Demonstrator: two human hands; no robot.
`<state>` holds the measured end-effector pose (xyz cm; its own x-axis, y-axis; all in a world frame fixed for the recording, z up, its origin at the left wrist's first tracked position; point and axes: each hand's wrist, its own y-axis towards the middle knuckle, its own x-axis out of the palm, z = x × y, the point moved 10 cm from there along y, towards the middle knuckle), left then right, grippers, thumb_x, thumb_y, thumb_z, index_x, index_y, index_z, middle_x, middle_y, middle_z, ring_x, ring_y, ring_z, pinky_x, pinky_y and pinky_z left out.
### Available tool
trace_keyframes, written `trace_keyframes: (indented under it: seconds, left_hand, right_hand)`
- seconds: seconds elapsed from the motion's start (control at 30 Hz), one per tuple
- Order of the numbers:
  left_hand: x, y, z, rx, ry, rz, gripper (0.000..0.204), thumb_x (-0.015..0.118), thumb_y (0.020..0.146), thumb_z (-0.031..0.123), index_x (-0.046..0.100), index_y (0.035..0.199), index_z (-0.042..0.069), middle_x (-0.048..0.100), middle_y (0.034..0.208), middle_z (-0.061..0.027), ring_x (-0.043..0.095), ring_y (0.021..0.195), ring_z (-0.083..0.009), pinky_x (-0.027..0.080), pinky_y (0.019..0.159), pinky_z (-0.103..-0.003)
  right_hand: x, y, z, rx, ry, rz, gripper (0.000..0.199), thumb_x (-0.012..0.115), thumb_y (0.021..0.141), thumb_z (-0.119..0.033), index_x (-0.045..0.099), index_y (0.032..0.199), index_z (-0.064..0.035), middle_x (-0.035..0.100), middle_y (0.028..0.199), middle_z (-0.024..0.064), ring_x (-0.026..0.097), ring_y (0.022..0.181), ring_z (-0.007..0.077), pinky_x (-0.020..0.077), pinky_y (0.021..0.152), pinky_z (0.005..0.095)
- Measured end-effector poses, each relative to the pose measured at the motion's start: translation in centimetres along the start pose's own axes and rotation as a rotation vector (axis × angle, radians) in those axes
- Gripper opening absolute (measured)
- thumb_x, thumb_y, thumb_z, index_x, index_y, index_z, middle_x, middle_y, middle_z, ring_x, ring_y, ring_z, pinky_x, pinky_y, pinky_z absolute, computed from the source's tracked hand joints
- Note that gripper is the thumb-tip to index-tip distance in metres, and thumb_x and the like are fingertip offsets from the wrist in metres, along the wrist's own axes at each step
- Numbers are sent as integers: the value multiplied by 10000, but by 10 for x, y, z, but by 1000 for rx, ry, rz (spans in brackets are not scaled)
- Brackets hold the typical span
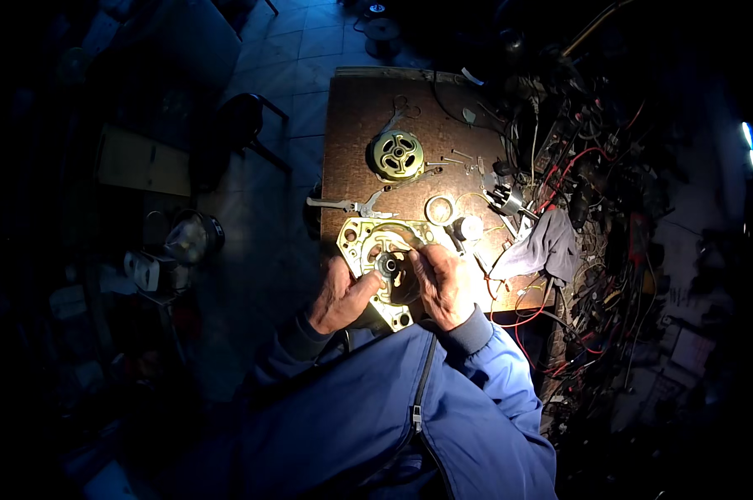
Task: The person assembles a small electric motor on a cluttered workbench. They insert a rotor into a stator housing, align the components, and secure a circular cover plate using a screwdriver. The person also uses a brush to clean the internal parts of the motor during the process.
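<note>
A yellowish metal motor housing (pixel 354 242) with a flat, cornered flange and a round central hub is held at the near edge of the wooden table. My left hand (pixel 341 297) grips its left side, the thumb lying over the flange near the hub. My right hand (pixel 448 288) is closed over the right part of the housing, with thumb and fingertips pinched together; whatever lies between them is hidden. Just beyond the housing are grey pliers (pixel 365 207), handles apart. Farther back sits a round, slotted metal end cover (pixel 399 156).
On the brown table (pixel 351 108) are several loose bolts (pixel 456 156), a small round container (pixel 440 210) and a cylindrical metal part (pixel 507 200). A grey cloth (pixel 551 246) lies at right, beside tangled red and dark wires (pixel 589 279). A dark stool (pixel 241 121) stands left.
</note>
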<state>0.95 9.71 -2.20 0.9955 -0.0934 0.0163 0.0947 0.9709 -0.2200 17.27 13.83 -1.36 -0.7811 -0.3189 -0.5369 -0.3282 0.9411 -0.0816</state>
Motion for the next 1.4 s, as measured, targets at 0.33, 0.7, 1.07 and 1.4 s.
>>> trace_keyframes:
  seconds: [0.33,0.7,1.07,1.4]
  left_hand:
    - [12,-4,1,69,-15,7,429,585,915,31,589,1338,-44,711,1189,-121,669,1031,-165,552,911,-341]
    - [17,-6,-6,40,10,-8,432,582,895,23,594,1320,-50,701,1203,-150,655,1066,-209,529,969,-370]
    - [16,-4,0,52,-51,20,404,576,883,12,608,1281,-55,702,1148,-129,644,978,-173,550,872,-344]
    - [17,-3,-1,53,-32,-3,429,575,907,20,580,1329,-52,696,1185,-108,646,998,-154,549,886,-328]
  right_hand:
    - [-5,-1,1,180,176,-68,238,676,1056,-191,733,1076,39,694,809,185,646,698,229,511,669,361]
    - [4,-10,3,-9,73,-93,205,744,936,-99,777,1097,25,743,865,212,736,771,323,559,726,389]
    - [-11,-14,-16,-38,-93,56,146,746,930,-95,778,1048,-14,731,886,187,731,804,350,554,711,387]
    - [-12,-18,-3,-84,-44,173,147,743,933,-37,767,1074,-3,691,867,157,691,762,324,522,675,387]
